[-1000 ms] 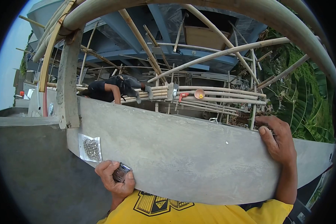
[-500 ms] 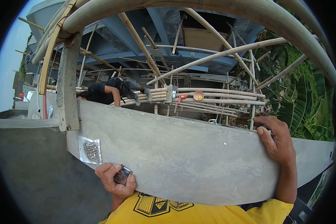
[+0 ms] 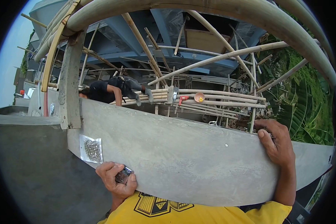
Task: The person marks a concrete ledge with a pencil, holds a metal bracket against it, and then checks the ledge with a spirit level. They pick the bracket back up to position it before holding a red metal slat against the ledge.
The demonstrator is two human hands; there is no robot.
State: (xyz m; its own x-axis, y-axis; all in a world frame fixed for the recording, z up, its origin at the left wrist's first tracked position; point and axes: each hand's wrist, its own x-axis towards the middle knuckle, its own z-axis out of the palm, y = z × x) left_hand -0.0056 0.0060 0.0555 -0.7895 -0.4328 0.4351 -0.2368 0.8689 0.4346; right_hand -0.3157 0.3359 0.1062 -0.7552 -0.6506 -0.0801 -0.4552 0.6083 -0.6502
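Note:
A smooth grey concrete ledge [image 3: 183,160] runs across in front of my yellow shirt. At its near edge, my left hand [image 3: 117,181] is closed around a small dark, shiny rectangular object [image 3: 124,174] whose kind I cannot make out. Just beyond that hand lies a clear plastic bag of screws [image 3: 91,149] on the ledge. My right hand [image 3: 276,143] grips the ledge's far edge at the right, thumb on the near side and fingers curled over. The fingertips are partly hidden. A small white spot [image 3: 226,145] shows on the ledge to the left of this hand.
Beyond and below the ledge, bamboo scaffolding holds a red drill [image 3: 183,99] and a round orange-brown bowl [image 3: 199,97]. A person in dark clothes [image 3: 114,89] leans there at the left. A thick bamboo pole [image 3: 198,5] arches overhead. A concrete post [image 3: 70,82] stands left; banana leaves [image 3: 300,108] grow right.
The view has shifted very slightly. Both hands keep their places and grips, and the bag lies still on the ledge.

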